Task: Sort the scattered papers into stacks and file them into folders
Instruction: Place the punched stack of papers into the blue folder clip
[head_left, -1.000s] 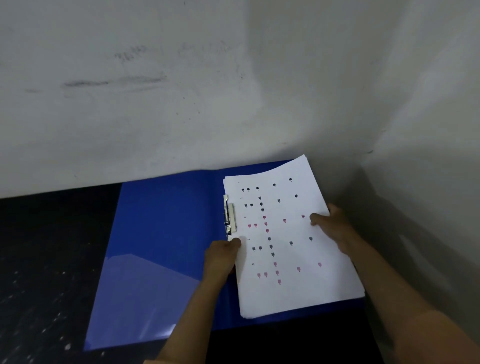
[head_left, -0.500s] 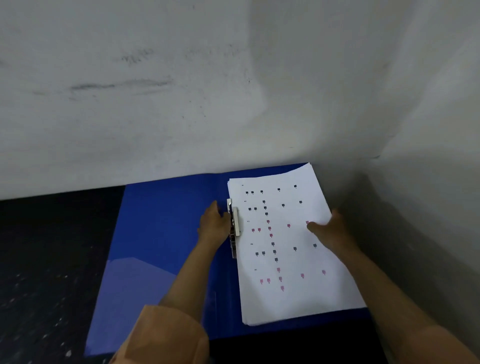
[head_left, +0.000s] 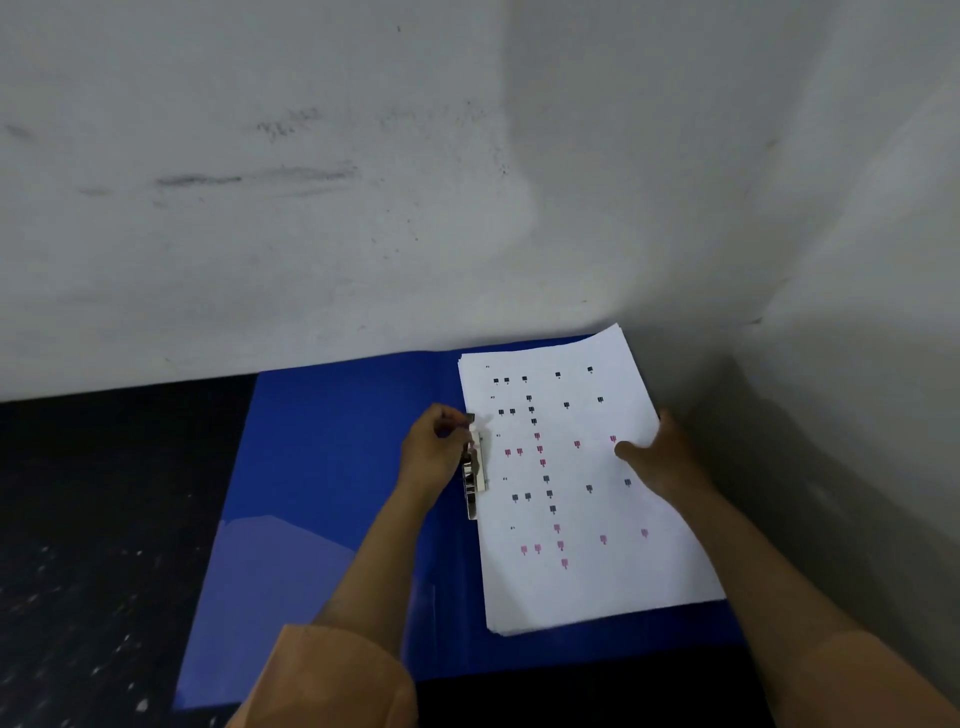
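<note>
- One blue folder is lying open on the dark speckled floor, its far edge running tight along the foot of the pale wall at twelve o'clock.
- One stack of white papers is sitting on the folder's right-hand leaf, printed with small black and pink marks; its far corner is poking just past the folder's far edge, toward one o'clock.
- Two walls are meeting in a corner at about one o'clock, and the side wall is crowding the stack's right edge, leaving little room there.
- Open floor is stretching away at nine o'clock, well clear of the folder's left edge.
- One metal clip is standing along the stack's left edge, near the folder's spine.
- Two hands are working: the left hand is sitting at the clip's nine o'clock side with its fingers curled, pinching the clip's upper end.
- The right hand is lying on the stack's right edge at three o'clock, thumb pressing flat on the top sheet; its fingers are going round the edge out of sight.
- Two orange sleeves are showing, the left sleeve at six o'clock.
</note>
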